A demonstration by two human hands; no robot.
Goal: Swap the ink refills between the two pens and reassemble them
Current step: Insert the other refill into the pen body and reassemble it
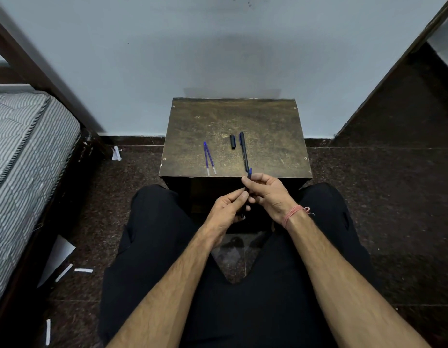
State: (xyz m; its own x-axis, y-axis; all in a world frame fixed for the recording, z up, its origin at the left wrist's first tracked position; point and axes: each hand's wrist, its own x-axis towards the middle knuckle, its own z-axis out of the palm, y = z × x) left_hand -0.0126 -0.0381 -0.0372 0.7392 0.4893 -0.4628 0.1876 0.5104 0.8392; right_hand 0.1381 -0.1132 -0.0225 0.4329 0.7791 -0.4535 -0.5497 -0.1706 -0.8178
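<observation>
Two blue ink refills (209, 157) lie side by side on the small brown table (268, 136), tips meeting at the far end. To their right lie a short black pen cap (233, 141) and a long black pen barrel (243, 151). Just below the table's near edge both hands hold a second dark pen body (249, 175) with a blue end. My left hand (226, 212) grips its lower part, and my right hand (266, 193) pinches its upper part between thumb and fingers. Most of that pen is hidden by the fingers.
The table stands against a pale blue wall. A mattress (24, 156) on a dark frame is at the left, with white paper scraps (64, 271) on the dark speckled floor. A dark wooden panel (393, 79) rises at the right. My legs in black trousers fill the foreground.
</observation>
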